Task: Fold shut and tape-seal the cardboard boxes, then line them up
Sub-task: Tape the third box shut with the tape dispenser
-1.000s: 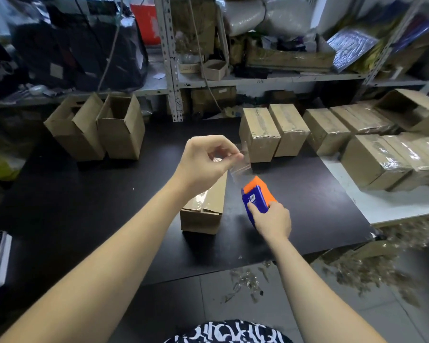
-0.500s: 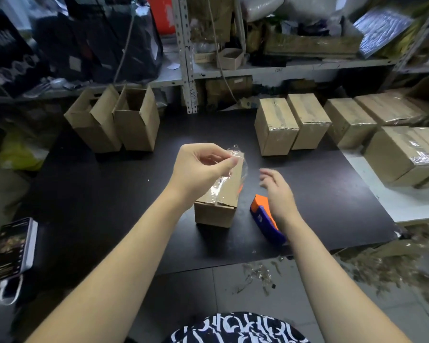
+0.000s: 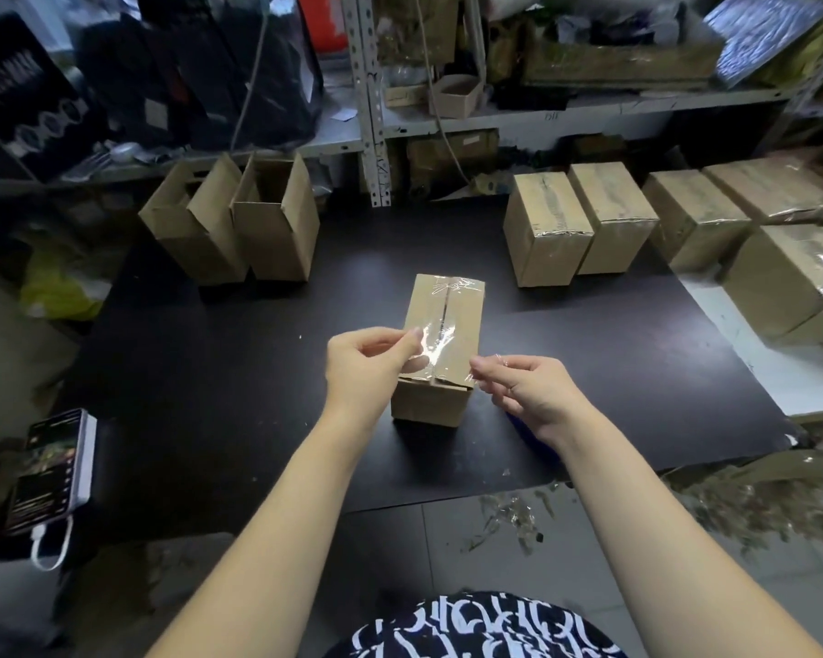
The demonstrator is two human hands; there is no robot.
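Head view: I see the left hand (image 3: 369,368) and right hand (image 3: 530,394) each pinching an end of glossy, crinkled clear tape (image 3: 435,345) across the oblong cardboard box (image 3: 464,320).

A brown cardboard box (image 3: 447,315), flaps folded shut, stands at centre, a clear tape strip (image 3: 435,346) over its near end. Sealed boxes (image 3: 549,225) sit at two o'clock, open boxes (image 3: 276,235) at ten.

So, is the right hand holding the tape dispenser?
No: the right hand pinches one end of a clear tape strip over the box; the left hand pinches the other end.
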